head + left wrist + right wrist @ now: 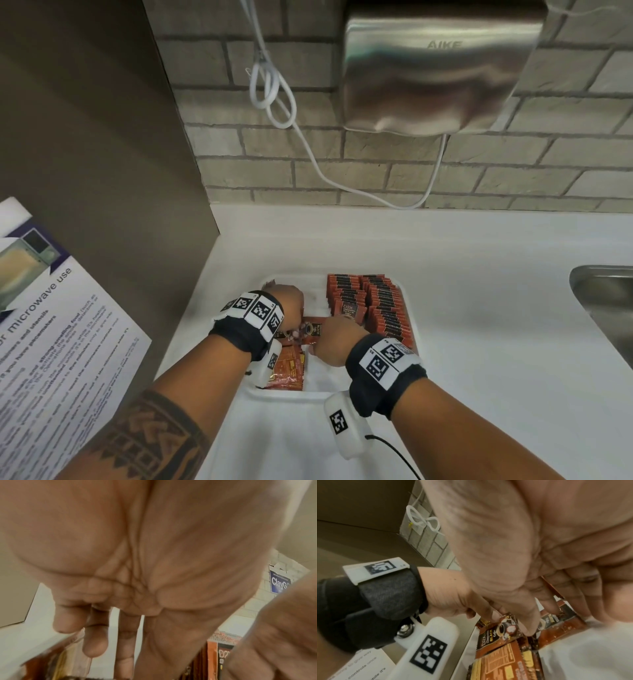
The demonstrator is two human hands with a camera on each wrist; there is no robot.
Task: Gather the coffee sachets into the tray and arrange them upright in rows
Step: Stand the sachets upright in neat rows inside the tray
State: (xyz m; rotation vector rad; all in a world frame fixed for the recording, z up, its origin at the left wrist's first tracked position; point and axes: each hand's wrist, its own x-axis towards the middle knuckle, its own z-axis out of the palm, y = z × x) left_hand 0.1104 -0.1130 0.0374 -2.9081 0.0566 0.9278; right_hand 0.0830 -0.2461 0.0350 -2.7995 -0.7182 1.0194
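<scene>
Sachets [368, 305]: orange-brown coffee packets, two rows standing upright on edge in the right half of the tray [291, 394], rows running near to far, faces toward the near side. Loose sachets [287, 368] lie flat in the tray's near-left part, long axes roughly near to far; one [500, 630] shows a coffee-cup print.
Tray: white, shallow, on a white counter [479, 308].
Surroundings: grey brick wall behind; steel hand dryer [442, 68] with a white cord [274, 99]; sink [606, 305] at the right edge; printed notice [51, 325] at left.
Left hand [289, 301]: palm down over the tray's far-left part, fingers [96, 642] extended downward and relaxed, gripping nothing visible.
Right hand [337, 339]: just beside the left, over the loose sachets, fingertips [529, 631] pressing on a flat one; whether it pinches it cannot be told.
</scene>
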